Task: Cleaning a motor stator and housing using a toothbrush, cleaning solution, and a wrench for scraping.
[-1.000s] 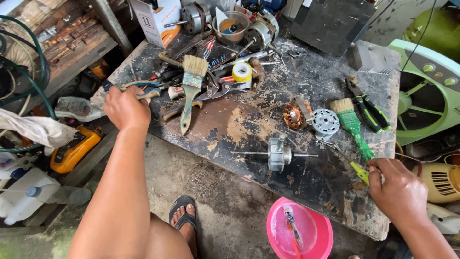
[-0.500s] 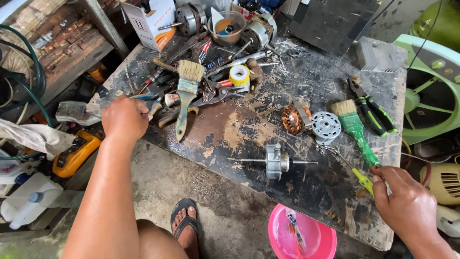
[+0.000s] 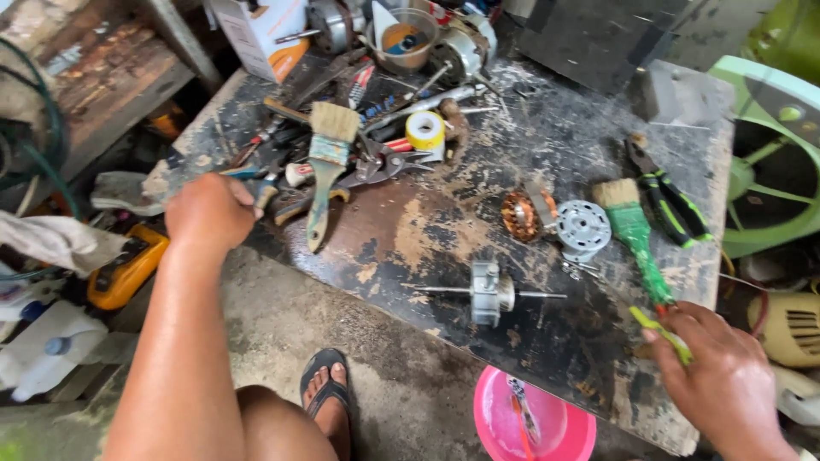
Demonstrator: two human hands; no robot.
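Observation:
My left hand [image 3: 209,213] rests curled at the left edge of the worn black table [image 3: 444,230], knuckles up. It touches a heap of hand tools [image 3: 282,183], and its fingers are hidden. A wooden paintbrush [image 3: 325,162] lies just to its right. My right hand [image 3: 726,384] is at the table's near right corner, pinching a thin yellow-green tool [image 3: 662,329]. It sits beside the handle end of a green-handled brush [image 3: 636,239]. A motor rotor on its shaft [image 3: 489,293] lies mid-table. A copper-wound stator [image 3: 519,215] and a silver end cover [image 3: 582,226] lie behind it.
Black-and-green pliers [image 3: 670,201] lie far right, a yellow tape roll [image 3: 424,130] at the back. A pink bowl [image 3: 534,423] and my sandalled foot [image 3: 329,393] are on the floor below. A green fan guard [image 3: 769,171] stands right, a yellow device [image 3: 128,265] left.
My right hand has slid up and left along the table's corner toward the green brush handle. My left hand has stayed on the tool heap.

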